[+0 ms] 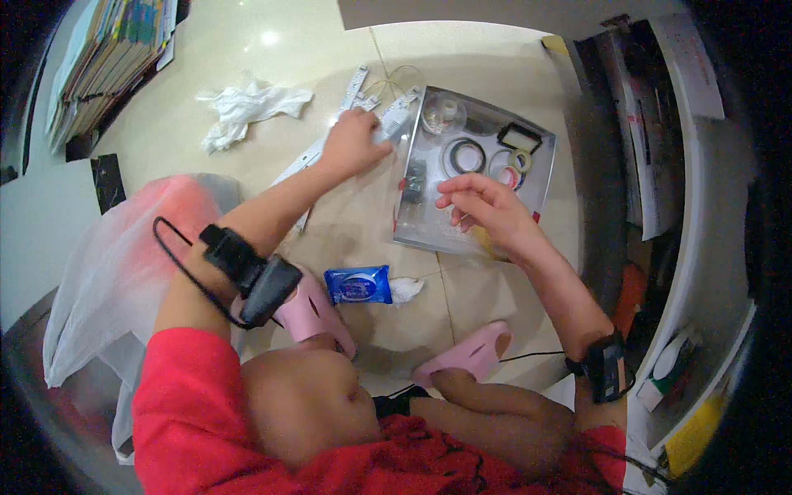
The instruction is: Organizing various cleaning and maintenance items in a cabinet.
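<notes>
My left hand [356, 141] is on or just over several white LED strip boards [303, 159] with thin wires, lying on the floor left of a shallow box; whether its fingers grip one is hidden. My right hand [479, 201] hovers over the near part of the box [427, 238], fingers apart and a little bent, holding nothing. In the box lie a dark ring-shaped roll [467, 156], a roll of yellowish tape [520, 162], a red-and-white roll [509, 177], a black rectangular frame [520, 138], a round clear container [443, 114] and a small dark packet [414, 180].
Crumpled white tissue [250, 111] lies at the upper left, near a stack of books [111, 62]. A blue wipes packet [357, 285] is between my pink slippers [464, 356]. A white plastic bag [124, 247] stands left; shelving [680, 247] runs along the right.
</notes>
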### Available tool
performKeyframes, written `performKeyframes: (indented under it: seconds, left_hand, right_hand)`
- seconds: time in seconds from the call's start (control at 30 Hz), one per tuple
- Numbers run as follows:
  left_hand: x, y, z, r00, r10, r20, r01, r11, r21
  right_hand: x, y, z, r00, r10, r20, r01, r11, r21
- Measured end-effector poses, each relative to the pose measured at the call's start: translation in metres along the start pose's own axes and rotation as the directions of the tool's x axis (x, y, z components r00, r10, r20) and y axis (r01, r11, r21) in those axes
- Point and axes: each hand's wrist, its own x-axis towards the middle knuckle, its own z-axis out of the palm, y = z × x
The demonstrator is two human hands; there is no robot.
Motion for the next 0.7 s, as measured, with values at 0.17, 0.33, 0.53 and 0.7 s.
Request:
performKeyframes:
  seconds: [0.17, 0.33, 0.53, 0.7]
  left_hand:
    - [-0.004, -0.018, -0.039, 0.883, -0.306, 0.355, 0.466, 0.664, -0.585]
    - [-0.021, -0.034, -0.056, 0.907, -0.328, 0.264, 0.382, 0.380, -0.843]
    - [-0.027, -0.007, -0.061, 0.943, -0.164, 0.290, 0.332, 0.545, -0.770]
    - [-0.029, -0.045, -0.053, 0.941, -0.299, 0.159, 0.332, 0.722, -0.606]
  right_hand:
    - [-0.007, 0.007, -0.011, 0.996, 0.085, -0.008, -0.085, 0.996, -0.021]
    - [0.023, -0.010, 0.011, 0.999, 0.022, 0.045, -0.024, 0.998, 0.052]
    - [0.091, -0.011, 0.049, 0.986, -0.078, -0.147, 0.091, 0.993, 0.081]
    - [0.110, -0.010, 0.055, 0.987, 0.024, -0.161, -0.045, 0.990, -0.131]
